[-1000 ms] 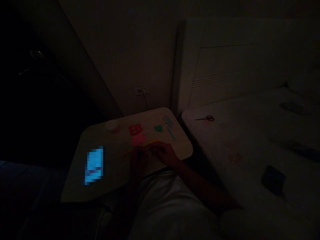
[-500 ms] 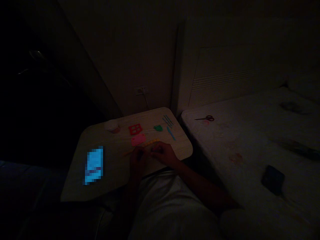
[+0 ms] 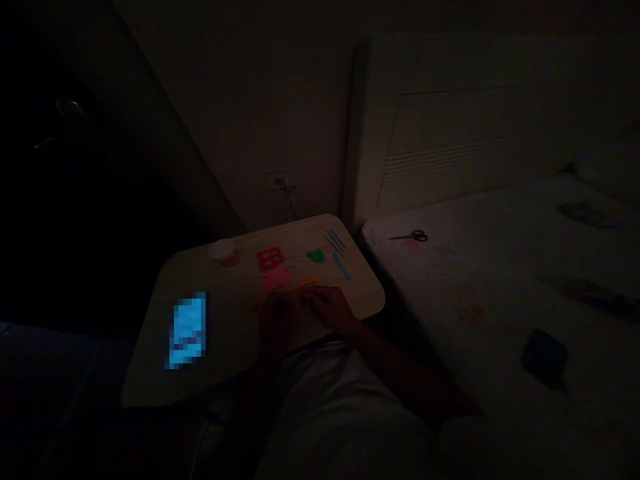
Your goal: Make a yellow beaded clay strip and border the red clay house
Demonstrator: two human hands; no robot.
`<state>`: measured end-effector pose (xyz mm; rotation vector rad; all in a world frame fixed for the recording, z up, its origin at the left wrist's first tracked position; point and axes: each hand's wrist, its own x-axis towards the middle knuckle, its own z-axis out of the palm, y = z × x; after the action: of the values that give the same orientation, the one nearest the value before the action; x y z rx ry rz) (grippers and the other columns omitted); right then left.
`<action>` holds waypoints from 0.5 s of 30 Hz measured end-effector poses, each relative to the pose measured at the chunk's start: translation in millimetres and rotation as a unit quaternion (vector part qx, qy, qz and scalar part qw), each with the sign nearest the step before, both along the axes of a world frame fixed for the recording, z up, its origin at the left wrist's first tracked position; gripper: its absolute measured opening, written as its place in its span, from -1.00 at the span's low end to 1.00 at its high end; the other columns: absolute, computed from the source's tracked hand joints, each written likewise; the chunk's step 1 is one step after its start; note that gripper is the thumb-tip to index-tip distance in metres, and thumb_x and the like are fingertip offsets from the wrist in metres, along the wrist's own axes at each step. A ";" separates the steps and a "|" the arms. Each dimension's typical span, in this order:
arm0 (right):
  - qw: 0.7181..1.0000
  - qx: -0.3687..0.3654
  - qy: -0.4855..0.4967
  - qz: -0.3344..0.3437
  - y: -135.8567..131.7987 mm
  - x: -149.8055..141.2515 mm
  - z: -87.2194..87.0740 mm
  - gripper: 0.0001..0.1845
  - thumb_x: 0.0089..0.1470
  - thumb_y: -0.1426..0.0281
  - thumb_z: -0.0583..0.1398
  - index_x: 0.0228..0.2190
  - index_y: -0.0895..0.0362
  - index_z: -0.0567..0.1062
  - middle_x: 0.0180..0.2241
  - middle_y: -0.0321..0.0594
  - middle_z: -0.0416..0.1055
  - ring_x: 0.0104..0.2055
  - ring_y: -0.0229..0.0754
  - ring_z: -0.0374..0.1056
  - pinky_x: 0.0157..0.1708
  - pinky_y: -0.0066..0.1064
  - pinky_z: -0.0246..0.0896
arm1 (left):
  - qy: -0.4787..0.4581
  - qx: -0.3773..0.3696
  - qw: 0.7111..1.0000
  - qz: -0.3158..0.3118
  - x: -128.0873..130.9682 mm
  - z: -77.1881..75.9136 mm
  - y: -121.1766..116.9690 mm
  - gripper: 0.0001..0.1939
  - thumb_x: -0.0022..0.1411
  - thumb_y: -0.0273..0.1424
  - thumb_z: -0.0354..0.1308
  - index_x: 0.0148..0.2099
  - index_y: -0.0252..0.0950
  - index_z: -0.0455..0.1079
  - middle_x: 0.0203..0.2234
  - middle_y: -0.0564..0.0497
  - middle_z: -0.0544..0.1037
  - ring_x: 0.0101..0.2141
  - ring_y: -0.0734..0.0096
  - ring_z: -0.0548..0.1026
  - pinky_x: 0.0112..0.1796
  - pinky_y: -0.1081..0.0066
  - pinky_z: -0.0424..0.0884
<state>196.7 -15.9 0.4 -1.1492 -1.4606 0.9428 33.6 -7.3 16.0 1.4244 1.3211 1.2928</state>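
In dim light, my left hand (image 3: 276, 322) and my right hand (image 3: 327, 308) are close together over the front of a small table (image 3: 225, 347). Both have curled, closed fingers; whatever is between them is too dark to make out. Just beyond my right fingers lies a yellow-orange strip (image 3: 303, 284). Another thin orange piece (image 3: 256, 307) lies left of my left hand. Behind them are a pink plate-like piece (image 3: 276, 278), a red four-opening frame (image 3: 271, 258) and a green piece (image 3: 316, 256). Further right lie a light-blue plastic knife (image 3: 342, 267) and several thin blue-green sticks (image 3: 335, 242).
A whitish tub (image 3: 224, 251) stands at the table's back left, and a glowing, blurred-out screen (image 3: 188, 331) lies at its left. Scissors (image 3: 410, 237) and a dark square object (image 3: 545, 358) rest on the bed (image 3: 440, 287). A plugged-in cord (image 3: 290, 193) hangs behind the table.
My right hand's fingers have lowered and curled slightly. My left hand stays almost in place, and the objects on the table have not moved.
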 end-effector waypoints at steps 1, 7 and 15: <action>1.000 0.011 0.005 -0.003 0.6 0.0 -0.9 -0.65 0.29 0.20 0.14 -0.32 0.10 0.66 -0.39 -0.21 0.61 -0.33 -0.17 0.49 -0.25 -0.39 0.36 | -0.002 -0.005 1.000 -0.004 0.0 0.7 -0.3 -0.86 -0.02 -0.31 0.20 -0.38 -0.23 0.36 -0.50 0.08 0.46 -0.44 0.39 0.39 -0.38 0.44 0.36; 0.996 0.090 0.021 0.000 3.9 1.0 -2.1 -0.74 0.27 0.27 0.18 -0.19 0.07 0.67 -0.18 -0.11 0.59 -0.10 -0.11 0.48 -0.04 -0.28 0.34 | -0.004 -0.017 1.000 -0.014 -1.8 -0.8 0.1 -0.84 0.01 -0.29 0.21 -0.38 -0.24 0.35 -0.50 0.08 0.44 -0.46 0.41 0.38 -0.40 0.44 0.34; 0.993 0.115 -0.004 -0.002 5.7 3.5 -3.8 -0.68 0.29 0.30 0.13 -0.04 0.07 0.60 -0.14 -0.08 0.51 -0.08 -0.10 0.41 0.00 -0.23 0.32 | 0.007 -0.004 1.000 -0.013 -0.9 3.4 1.5 -0.86 -0.02 -0.30 0.21 -0.41 -0.23 0.37 -0.51 0.07 0.46 -0.44 0.38 0.40 -0.39 0.44 0.35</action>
<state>200.2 -10.2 -3.3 -0.9875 -1.5285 0.7464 32.7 -5.8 19.4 1.4441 1.3109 1.2614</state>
